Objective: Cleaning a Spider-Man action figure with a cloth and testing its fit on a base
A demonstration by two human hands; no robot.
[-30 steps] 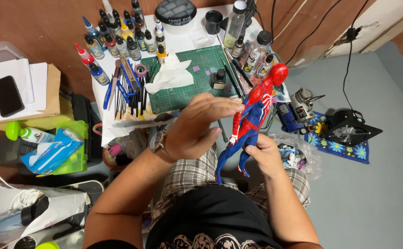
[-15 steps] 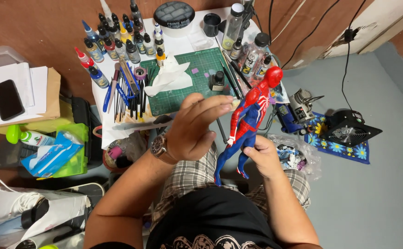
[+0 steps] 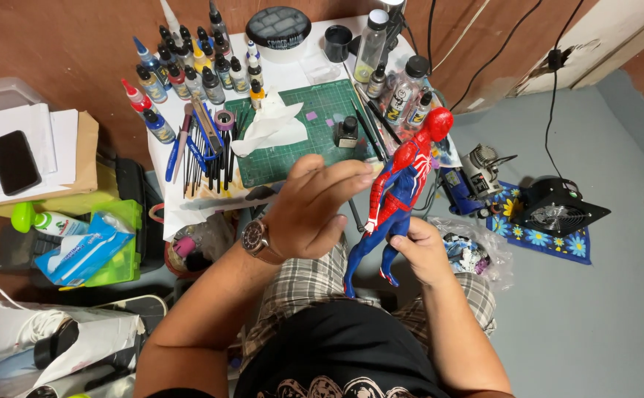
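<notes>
Now the right hand [image 3: 423, 254] clamps the red-and-blue figure [image 3: 399, 193] by its legs, long axis toward one o'clock; the left hand [image 3: 313, 210], fingers apart, hovers at nine o'clock, just beside it.

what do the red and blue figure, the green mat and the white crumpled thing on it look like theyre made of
Figure, held at the legs by the right hand: probably hard plastic, smooth with a slight sheen on the red head.
Green mat: looks like matte rubbery vinyl, flat, with a printed grid, like a cutting mat.
White crumpled thing: likely tissue or paper towel, with soft folds and no shine.
</notes>
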